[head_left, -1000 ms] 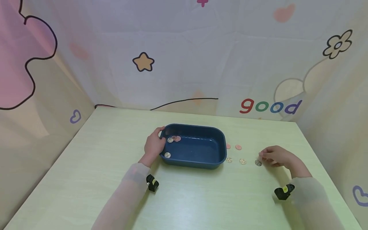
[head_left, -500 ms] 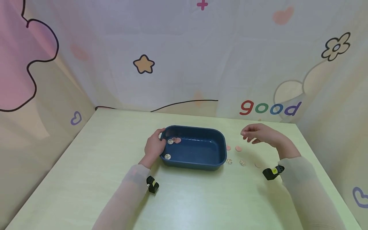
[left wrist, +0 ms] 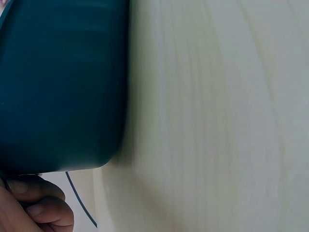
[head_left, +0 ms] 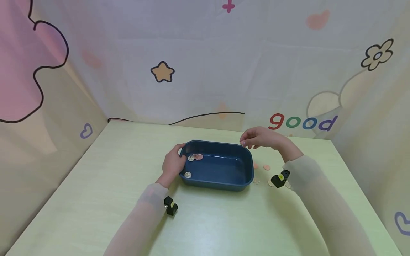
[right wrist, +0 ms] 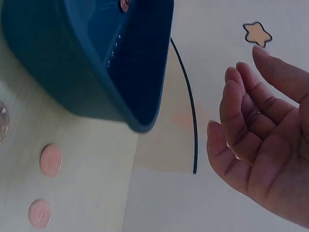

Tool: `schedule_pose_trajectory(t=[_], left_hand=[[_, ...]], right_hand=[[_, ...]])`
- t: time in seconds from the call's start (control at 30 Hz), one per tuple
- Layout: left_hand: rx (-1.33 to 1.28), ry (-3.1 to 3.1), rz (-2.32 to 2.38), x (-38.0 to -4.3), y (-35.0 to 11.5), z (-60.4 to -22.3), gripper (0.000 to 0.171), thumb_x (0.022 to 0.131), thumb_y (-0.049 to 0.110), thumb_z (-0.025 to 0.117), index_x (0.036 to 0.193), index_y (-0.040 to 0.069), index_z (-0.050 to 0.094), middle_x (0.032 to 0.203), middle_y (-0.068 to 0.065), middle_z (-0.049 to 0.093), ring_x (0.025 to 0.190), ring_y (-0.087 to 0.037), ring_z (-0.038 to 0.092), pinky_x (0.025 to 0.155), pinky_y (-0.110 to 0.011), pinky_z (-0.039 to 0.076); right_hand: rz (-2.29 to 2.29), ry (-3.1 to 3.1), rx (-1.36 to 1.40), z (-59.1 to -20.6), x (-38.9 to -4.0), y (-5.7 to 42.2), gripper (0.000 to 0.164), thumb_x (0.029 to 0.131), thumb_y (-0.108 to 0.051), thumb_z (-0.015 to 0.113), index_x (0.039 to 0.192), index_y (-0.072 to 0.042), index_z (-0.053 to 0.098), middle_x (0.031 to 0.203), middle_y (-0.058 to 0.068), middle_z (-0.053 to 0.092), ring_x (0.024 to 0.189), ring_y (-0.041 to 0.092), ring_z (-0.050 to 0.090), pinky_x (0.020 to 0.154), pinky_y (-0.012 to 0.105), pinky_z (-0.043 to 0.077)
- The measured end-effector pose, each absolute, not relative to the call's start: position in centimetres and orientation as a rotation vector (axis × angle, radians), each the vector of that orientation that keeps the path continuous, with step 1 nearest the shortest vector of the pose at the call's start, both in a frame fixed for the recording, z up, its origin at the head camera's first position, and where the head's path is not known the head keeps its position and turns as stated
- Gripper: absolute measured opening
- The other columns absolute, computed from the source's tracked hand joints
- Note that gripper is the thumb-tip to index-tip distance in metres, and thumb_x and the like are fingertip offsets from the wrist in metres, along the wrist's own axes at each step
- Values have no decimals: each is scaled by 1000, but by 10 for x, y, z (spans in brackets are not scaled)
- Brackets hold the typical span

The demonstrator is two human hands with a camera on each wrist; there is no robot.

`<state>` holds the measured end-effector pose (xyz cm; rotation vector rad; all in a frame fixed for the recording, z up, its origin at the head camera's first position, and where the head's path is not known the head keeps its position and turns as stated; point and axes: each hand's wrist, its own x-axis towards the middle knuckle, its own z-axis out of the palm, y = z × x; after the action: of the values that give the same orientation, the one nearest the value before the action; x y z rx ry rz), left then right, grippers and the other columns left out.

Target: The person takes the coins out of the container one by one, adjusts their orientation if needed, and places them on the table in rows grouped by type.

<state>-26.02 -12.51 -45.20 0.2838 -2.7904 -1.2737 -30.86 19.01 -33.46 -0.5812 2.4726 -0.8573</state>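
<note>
Multicoloured word "good" (head_left: 300, 122), pink plus sign (head_left: 229, 6), on backdrop (head_left: 208, 60)

A pale cloth backdrop (head_left: 205, 89) hangs behind the wood-grained bench (head_left: 137, 153), printed with an orange star (head_left: 162, 72), a pink plus sign (head_left: 229, 6) near the top, the multicoloured word "good" (head_left: 309, 123) low at right, and a dark-outlined flower (head_left: 378, 55) above it.

Illumination in the head view is even and diffuse, apparently from above: pale glare lies on the front of the worktop (head_left: 230, 220), soft-edged shadows fall beside the left sleeve (head_left: 137, 220) and right sleeve (head_left: 326, 202), and small highlights mark the inside of the tray (head_left: 211, 184). Both wrist views are dimmer; the left shows the tray nearly detailless and worktop grain soft.
</note>
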Motion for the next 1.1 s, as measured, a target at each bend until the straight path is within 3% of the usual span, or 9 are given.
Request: schedule_pose_trajectory(t=[0.23,0.63,0.83,1.1], left_hand=[[285,-2794,-1272,-260,-125,-451,55,94,10,54,148,19,55,56,5,35,53,-12,38,48,-25,25],[285,-2806,-1265,-260,-126,-449,54,95,11,55,148,18,55,62,2,38,56,-13,39,50,-26,26],[290,-2802,-1261,-259,-126,-450,55,94,10,54,148,19,55,59,3,38,54,-13,39,49,-25,26],[293,-2799,-1253,-260,-126,-450,57,92,10,54,147,20,56,59,4,38,53,-12,39,48,-26,26]], right_hand=[[-802,2425,-687,-338,-328,156,26,101,-22,62,116,-1,67,103,13,67,93,25,62,84,35,54],[-742,2396,-783,-351,-342,102,25,99,-18,64,116,0,69,100,17,71,81,18,62,77,27,54],[-720,2410,-825,-364,-347,82,25,99,-17,65,117,0,69,106,22,71,87,27,66,79,26,56],[-706,2372,-861,-381,-351,59,26,95,-7,66,119,3,68,95,11,74,76,10,60,73,27,53]])
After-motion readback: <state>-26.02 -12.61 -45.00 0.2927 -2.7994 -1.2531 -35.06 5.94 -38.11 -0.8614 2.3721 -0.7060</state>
